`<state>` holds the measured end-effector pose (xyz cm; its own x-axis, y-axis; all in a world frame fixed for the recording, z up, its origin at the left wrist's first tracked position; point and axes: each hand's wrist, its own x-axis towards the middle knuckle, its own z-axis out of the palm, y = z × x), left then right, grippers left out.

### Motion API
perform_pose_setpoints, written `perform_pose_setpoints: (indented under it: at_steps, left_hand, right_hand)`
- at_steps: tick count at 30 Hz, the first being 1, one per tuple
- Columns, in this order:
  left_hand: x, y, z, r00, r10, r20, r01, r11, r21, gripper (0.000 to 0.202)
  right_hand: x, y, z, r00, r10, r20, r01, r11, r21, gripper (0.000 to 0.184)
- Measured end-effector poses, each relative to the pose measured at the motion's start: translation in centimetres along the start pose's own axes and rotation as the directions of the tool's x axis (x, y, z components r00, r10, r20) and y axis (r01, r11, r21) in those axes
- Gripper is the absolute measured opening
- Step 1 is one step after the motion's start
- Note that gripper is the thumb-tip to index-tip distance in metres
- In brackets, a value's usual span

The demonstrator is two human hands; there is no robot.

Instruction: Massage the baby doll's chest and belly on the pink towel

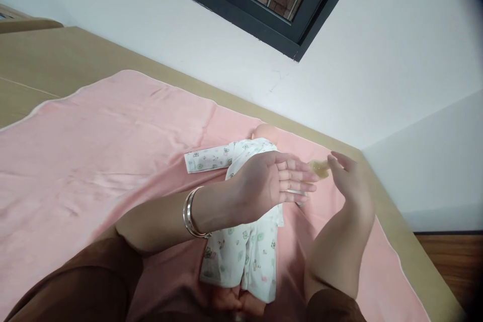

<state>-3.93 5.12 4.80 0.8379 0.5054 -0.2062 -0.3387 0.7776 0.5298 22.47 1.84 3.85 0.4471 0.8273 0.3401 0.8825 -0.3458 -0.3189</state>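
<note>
My left hand (260, 186) is open, palm up and fingers stretched out, above the chest of a baby doll (265, 133). The doll lies on its back in a white printed outfit (226, 251) with long sleeves and trousers. My right hand (350, 181) is to the right of it, its fingertips closed on a small yellowish, translucent object (319, 169). That object is close to the fingertips of my left hand; its kind is not clear. Under my left fingers shows a bit of something pale, mostly hidden. My left hand covers part of the doll's upper body.
A pink blanket (151, 126) is spread beneath the doll on a wooden surface (49, 60). Behind stands a white wall (211, 50) with a dark-framed window (226, 7). Brown wood flooring (453, 261) shows at the lower right.
</note>
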Motion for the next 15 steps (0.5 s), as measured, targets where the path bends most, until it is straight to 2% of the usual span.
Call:
perform_pose_setpoints:
  at_steps: [2,4,5,8,11,13,15]
  left_hand:
    - [-0.1,0.0,0.1,1.000,0.008,-0.003,-0.008,1.000,-0.018,0.029]
    - [-0.2,0.0,0.2,1.000,-0.008,0.012,0.008,1.000,-0.029,0.031]
    - [-0.3,-0.1,0.2,1.000,-0.020,0.022,0.021,0.999,-0.027,0.032]
    - [-1.1,-0.3,0.6,0.997,-0.028,0.074,0.027,1.000,0.011,0.040]
    - [-2.2,-0.1,0.9,0.989,0.001,0.147,-0.008,0.999,0.049,0.050]
    - [-3.0,0.4,1.0,0.992,0.039,0.117,-0.044,0.998,0.044,0.053]
    - [-3.5,1.2,1.1,0.996,0.082,0.028,-0.084,0.995,0.045,0.052]
  right_hand:
    - [-2.3,-1.9,-1.3,0.987,0.008,-0.163,0.021,0.984,0.177,0.045]
    - [-4.9,-4.2,-2.3,0.952,-0.053,-0.301,0.146,0.945,0.294,0.042]
    - [-6.2,-5.3,-2.5,0.942,-0.126,-0.312,0.236,0.909,0.343,0.040]
    - [-8.8,-8.1,-1.8,0.909,-0.379,-0.171,0.416,0.849,0.327,0.046]
    - [-10.3,-9.9,0.5,0.818,-0.570,-0.080,0.574,0.798,0.186,0.064]
    - [-11.2,-10.8,1.9,0.746,-0.664,-0.051,0.664,0.734,0.144,0.081]
    - [-12.0,-11.4,2.6,0.658,-0.753,-0.034,0.746,0.644,0.170,0.094]
